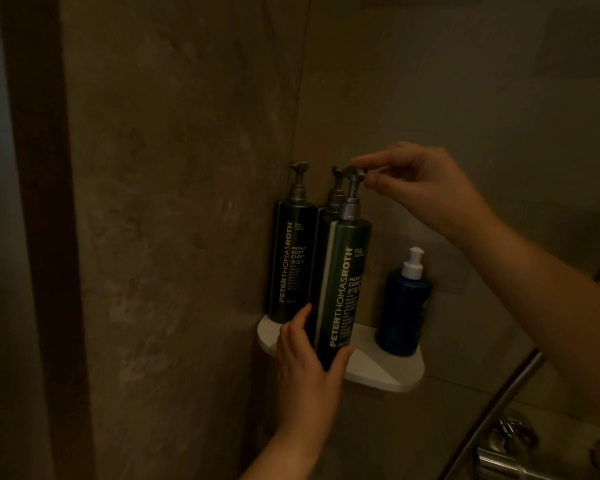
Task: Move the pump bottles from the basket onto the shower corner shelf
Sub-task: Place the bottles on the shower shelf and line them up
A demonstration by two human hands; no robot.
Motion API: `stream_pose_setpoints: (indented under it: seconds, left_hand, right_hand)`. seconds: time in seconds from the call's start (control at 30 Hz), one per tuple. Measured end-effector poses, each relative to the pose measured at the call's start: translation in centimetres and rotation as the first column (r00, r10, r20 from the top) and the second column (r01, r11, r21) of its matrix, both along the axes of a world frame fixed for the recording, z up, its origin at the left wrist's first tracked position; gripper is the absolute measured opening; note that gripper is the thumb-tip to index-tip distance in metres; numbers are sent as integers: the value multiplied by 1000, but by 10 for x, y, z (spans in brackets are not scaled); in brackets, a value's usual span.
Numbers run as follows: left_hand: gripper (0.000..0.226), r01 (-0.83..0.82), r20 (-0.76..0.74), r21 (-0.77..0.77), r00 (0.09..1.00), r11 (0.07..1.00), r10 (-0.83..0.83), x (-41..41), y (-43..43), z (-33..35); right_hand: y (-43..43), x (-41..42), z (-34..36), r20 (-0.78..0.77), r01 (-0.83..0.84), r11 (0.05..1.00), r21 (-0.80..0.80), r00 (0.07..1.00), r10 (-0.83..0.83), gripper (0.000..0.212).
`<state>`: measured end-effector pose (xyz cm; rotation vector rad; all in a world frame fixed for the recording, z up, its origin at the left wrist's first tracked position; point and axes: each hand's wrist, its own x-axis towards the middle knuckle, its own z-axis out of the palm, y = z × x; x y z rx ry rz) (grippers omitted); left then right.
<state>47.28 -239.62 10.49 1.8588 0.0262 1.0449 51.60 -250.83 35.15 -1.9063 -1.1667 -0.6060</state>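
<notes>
Dim tiled shower corner, white corner shelf (pixel 388 372) low centre. Head view: front pump bottle (pixel 343 278) slightly tilted, base at shelf's front edge, at 6 o'clock from rear bottle (pixel 329 206); left bottle (pixel 290 258) at 9, blue bottle (pixel 404 306) at 3. Left hand (pixel 305 362) gripping front bottle's base; right hand (pixel 416 181) fingers (pixel 364 161) pinching its pump head. Basket unseen. Placing step, probably; next: settle upright, then release.

Both arms are bare and reaching in. The left grip (pixel 305 355) comes up from below, fingers and thumb curled round the bottom of the front pump bottle (pixel 342 289). The right grip (pixel 420 188) comes in from the right, higher up, fingertips (pixel 378 157) pinching that bottle's pump head (pixel 355 173).
</notes>
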Motion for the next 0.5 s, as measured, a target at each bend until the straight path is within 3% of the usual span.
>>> stream_pose_setpoints:
  seconds: [0.23, 0.37, 0.5]
  left_hand:
    - [81, 20, -16, -5, 1000, 1000, -20, 0, 0, 0]
    - [82, 16, -24, -3, 1000, 1000, -16, -1, 0, 2]
    - [82, 1, -23, 10, 1000, 1000, -1, -1, -1, 1]
  right_hand:
    - [2, 5, -26, -272, -58, 991, 124, 958, 90, 35]
    - [4, 3, -31, -242, -121, 979, 164, 957, 159, 53]
    - [7, 0, -33, -117, -105, 983, 151, 985, 123, 45]
